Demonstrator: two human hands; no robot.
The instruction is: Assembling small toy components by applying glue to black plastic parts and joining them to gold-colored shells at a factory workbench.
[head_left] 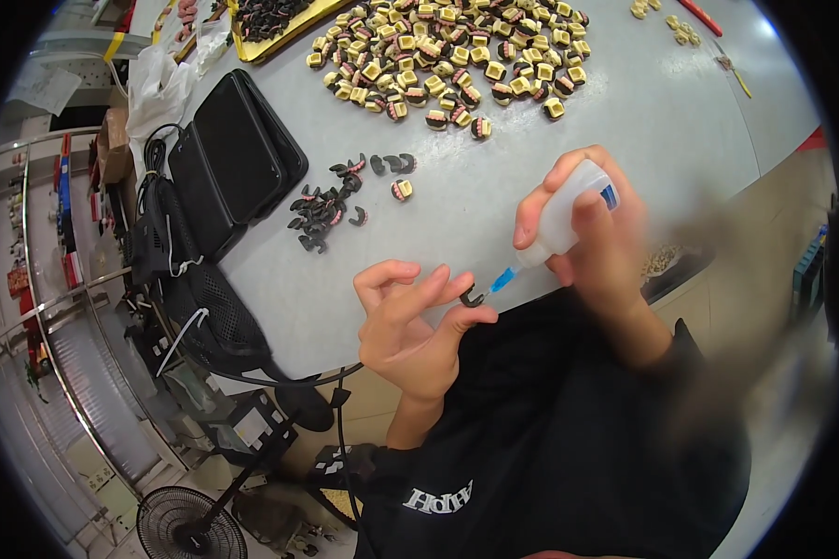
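Note:
My left hand [403, 328] pinches a small black horseshoe-shaped piece [470, 298] between thumb and fingertip, just past the table's near edge. In my right hand [615, 242] is a tilted white squeeze bottle [561, 216], its fingers wrapped round it. The bottle's blue nozzle [503, 279] points down and left, with its thin tip at the black piece; whether they touch I cannot tell. Several loose black curved pieces [319, 211], some with pink parts, lie left of my hands. Beside them sits one cream block with a pink and black piece on it [402, 190].
Many cream, pink and black toothed blocks [447, 61] spread over the far table. A yellow-edged tray [252, 54] holds dark pieces. A black folding case or device [233, 149] and cables are at the left. A red pen-like stick [701, 16] lies far right. A fan [191, 529] stands lower left.

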